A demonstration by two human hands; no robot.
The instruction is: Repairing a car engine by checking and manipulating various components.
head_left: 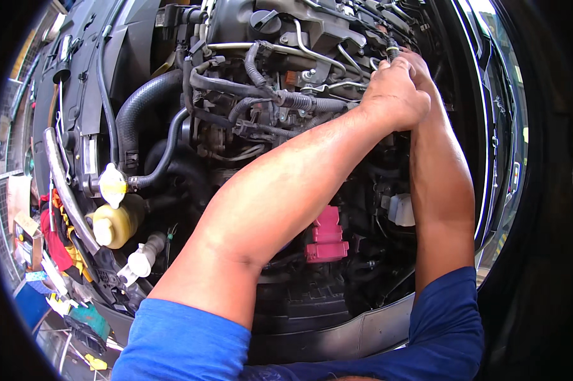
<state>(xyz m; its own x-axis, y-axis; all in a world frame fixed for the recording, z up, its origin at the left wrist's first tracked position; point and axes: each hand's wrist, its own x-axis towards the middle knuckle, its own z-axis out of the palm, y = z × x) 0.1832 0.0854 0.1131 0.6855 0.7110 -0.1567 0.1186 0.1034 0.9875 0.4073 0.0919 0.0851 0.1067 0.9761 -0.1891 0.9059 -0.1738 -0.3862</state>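
Both my arms reach across an open engine bay to the far right side of the engine. My left hand is closed, its fingers pinching the lower end of a dark ribbed cylindrical part with a pale ring. Just behind it, my right hand curls in close to the same part. Its fingers are mostly covered by the left hand, and what they grip cannot be made out. Thin metal pipes and a corrugated hose run beside the hands. A round black cap sits on the engine's top.
A thick black hose bends down at the left. Near it are a yellowish reservoir and a white-capped neck. A pink box-shaped part lies low between my arms. Farther left, assorted items and a red cloth lie outside the bay.
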